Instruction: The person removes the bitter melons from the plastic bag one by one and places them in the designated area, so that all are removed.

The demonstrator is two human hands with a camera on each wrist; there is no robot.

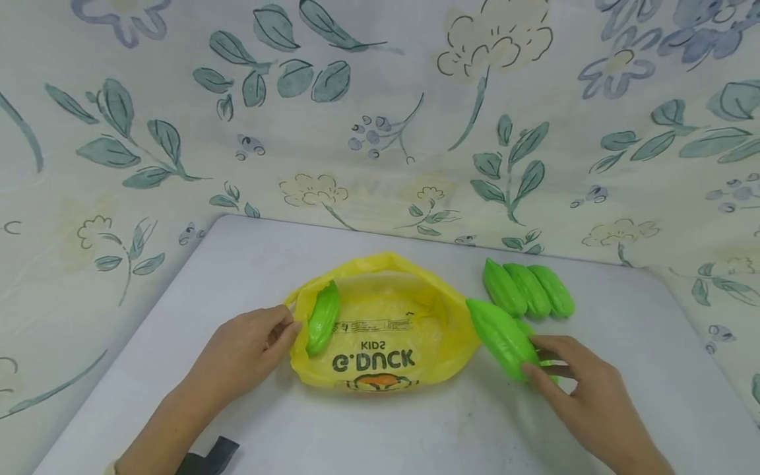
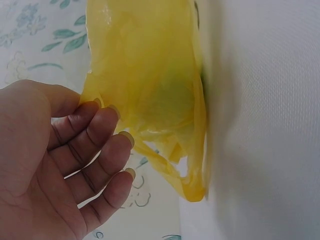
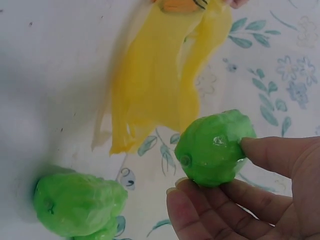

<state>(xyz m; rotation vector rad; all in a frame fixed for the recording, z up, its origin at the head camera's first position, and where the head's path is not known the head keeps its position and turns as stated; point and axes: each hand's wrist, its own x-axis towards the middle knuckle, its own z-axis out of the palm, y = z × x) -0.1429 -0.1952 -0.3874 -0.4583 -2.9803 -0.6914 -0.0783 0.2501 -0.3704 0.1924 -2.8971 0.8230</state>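
- The held green vegetable [image 1: 501, 340] is just beside the yellow bag's right edge, its pointed end toward it; whether they touch, I cannot tell.
- The right hand [image 1: 584, 392] grips its blunt end between thumb and fingers. That leaves the tip free to lead, so lifting it over the rim should work better than pushing at the side.
- The yellow bag [image 1: 380, 356] gapes, one green piece [image 1: 323, 320] inside at its left; the right half looks the roomier spot.
- The left hand [image 1: 246, 346] pinches the bag's left rim. Steady, light tension suits the thin plastic; a hard tug could narrow the mouth.
- Another piece, partly hidden, lies under the held one: best cleared without a knock.
- Beyond, three green pieces [image 1: 505, 287] lie in a row on the tabletop [image 1: 415, 435].
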